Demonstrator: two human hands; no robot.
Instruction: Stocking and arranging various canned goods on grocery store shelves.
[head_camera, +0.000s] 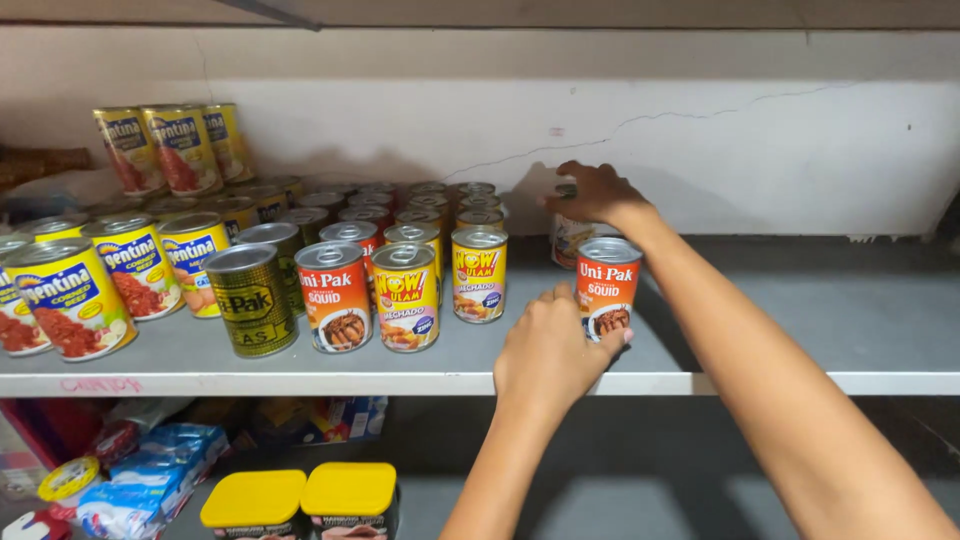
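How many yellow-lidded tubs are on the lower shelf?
2. One yellow-lidded tub stands at the bottom edge of the view, and a second tub touches its right side. Both are cut off by the frame, so more may be hidden below.
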